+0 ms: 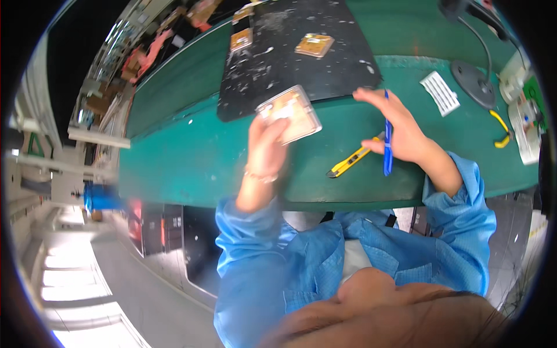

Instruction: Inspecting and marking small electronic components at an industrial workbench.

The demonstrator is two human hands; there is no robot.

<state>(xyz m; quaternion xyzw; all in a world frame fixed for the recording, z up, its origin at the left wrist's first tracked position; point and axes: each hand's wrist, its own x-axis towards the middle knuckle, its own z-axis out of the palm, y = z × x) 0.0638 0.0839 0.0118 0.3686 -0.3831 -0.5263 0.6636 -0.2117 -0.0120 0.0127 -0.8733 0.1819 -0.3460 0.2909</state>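
Note:
My left hand (267,145) is closed on the near left edge of a flat clear plastic case (290,114) with a tan, board-like piece inside. The case is raised over the front edge of the black mat (272,75) and slightly blurred. To the right, my right hand (400,124) has a blue pen (387,153) lodged across it near the base of the thumb. Its thumb and forefinger are spread apart. Just below that thumb, a yellow utility knife (350,163) lies on the green tabletop (191,156).
More clear-cased tan pieces lie on the mat, one toward its right (314,44) and others along its left edge (241,39). At right are a printed white sheet (439,93), a black round-based stand (473,82), yellow-handled pliers (500,129) and a white roll (527,139).

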